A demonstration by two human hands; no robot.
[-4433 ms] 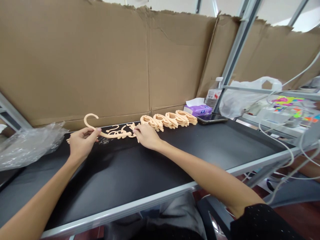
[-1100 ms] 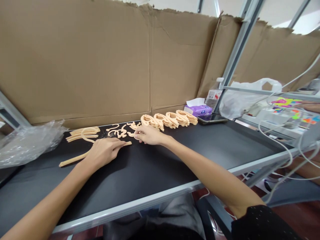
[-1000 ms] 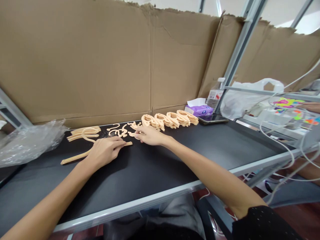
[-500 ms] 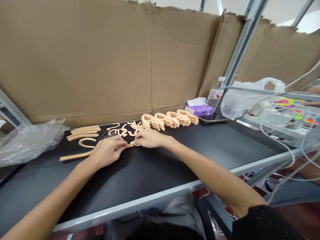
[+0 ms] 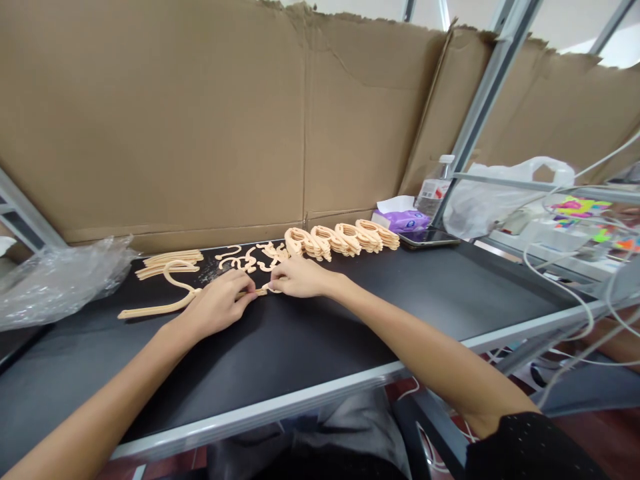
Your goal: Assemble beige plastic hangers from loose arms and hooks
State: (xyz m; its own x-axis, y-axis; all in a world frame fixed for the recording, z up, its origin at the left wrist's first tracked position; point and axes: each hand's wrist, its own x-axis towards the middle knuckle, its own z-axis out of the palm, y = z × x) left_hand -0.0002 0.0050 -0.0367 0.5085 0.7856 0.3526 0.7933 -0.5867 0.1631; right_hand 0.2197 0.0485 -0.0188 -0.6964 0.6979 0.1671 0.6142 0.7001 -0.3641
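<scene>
My left hand [image 5: 217, 303] is closed in a pinch on a long beige strip [image 5: 155, 311], whose split or doubled tail sticks out to the left, one arm curling up and back. The strip's other end shows between the two hands. There my right hand [image 5: 300, 275] is closed, thumb and fingers pressed on a small pale piece [image 5: 266, 288] at that end; its fingertips partly hide it. Just behind the hands lie several short curled beige pieces [image 5: 243, 260]. Beyond the right hand stand stacks of looped beige shapes [image 5: 345, 240] in a row.
A pile of straight beige strips [image 5: 169, 262] lies at the back left, near a crumpled clear plastic bag [image 5: 60, 280]. Behind the loops are a purple tissue pack [image 5: 403, 220], a bottle [image 5: 434, 190] and a dark tablet [image 5: 427, 239]. Cardboard [image 5: 200, 120] walls the black table [image 5: 310, 353].
The curled arm of the strip left of my left hand has swung up and now overlaps the straight pile. Both hands stay almost in place, still pinching.
</scene>
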